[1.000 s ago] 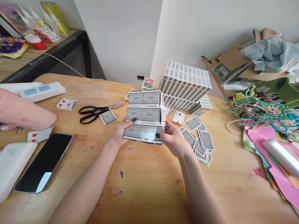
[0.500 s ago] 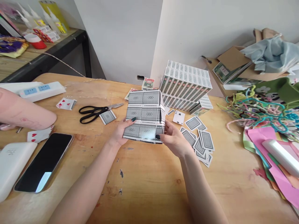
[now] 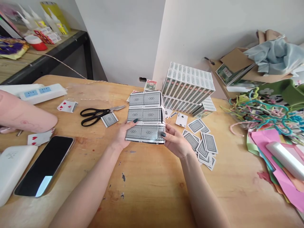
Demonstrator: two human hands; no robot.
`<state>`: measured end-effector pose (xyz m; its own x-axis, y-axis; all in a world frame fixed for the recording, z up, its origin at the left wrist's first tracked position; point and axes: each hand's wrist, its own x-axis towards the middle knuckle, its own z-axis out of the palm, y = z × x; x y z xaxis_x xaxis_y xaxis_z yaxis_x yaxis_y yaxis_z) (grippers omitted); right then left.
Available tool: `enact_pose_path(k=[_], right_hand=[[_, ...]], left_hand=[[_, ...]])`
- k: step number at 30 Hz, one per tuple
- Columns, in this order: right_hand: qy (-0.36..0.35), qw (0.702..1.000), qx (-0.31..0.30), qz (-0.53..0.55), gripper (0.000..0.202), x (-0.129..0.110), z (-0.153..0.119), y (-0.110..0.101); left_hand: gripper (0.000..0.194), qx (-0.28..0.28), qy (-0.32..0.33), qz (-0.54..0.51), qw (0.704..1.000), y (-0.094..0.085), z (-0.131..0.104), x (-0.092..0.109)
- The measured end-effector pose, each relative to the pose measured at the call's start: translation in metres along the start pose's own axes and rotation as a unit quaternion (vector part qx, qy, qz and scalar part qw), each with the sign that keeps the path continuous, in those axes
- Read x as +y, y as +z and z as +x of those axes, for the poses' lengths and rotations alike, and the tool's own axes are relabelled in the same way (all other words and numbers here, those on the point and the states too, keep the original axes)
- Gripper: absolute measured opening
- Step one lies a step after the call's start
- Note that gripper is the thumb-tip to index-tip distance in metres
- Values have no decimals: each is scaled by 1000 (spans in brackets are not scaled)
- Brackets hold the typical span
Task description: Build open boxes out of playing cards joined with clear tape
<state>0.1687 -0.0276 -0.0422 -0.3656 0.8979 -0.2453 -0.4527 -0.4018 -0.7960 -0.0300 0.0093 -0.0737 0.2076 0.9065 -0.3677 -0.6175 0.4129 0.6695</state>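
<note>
1) A card-backed block (image 3: 144, 115), faced with three rows of patterned backs, is held tilted over the table (image 3: 147, 190), in front of and left of the stack of card boxes (image 3: 190, 82)
2) The left hand (image 3: 122, 134) grips the block's lower left edge, thumb on the face, other fingers mostly hidden
3) The right hand (image 3: 178, 141) holds the lower right edge, thumb at the face, fingers along the side
4) Loose cards (image 3: 204, 144), patterned backs up, overlap in front of the stack, near a face-up card (image 3: 181, 120)
5) Black-handled scissors (image 3: 95, 115) lie left of the stack
6) Farther left of it and nearer the viewer is a phone (image 3: 45, 164)
7) Right of the stack sprawls a colourful yarn pile (image 3: 258, 110)
</note>
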Motion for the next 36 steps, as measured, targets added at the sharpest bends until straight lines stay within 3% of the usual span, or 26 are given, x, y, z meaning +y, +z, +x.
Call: enact_pose_path(k=[6,12,18,24,32,36], right_hand=[[-21,998,58,-14,41,4,3,6],[-79,977,149,-129,36,9,4,7],[-110,978,109,-136,36,9,2,14],[-137,954,177,-200,38,18,6,15],[-162,939,186,-238,38,22,9,9],[-119,960,172,-187,36,28,12,4]], left_hand=[[37,2,19,24,1000,3,-2,-1],[40,1,29,42,999,3,-1,-2],[44,5,18,49,999,4,-2,-2],[43,11,42,52,998,3,-2,-5],[44,18,56,80,995,4,-2,-8],[46,27,90,151,984,1,-2,-4]])
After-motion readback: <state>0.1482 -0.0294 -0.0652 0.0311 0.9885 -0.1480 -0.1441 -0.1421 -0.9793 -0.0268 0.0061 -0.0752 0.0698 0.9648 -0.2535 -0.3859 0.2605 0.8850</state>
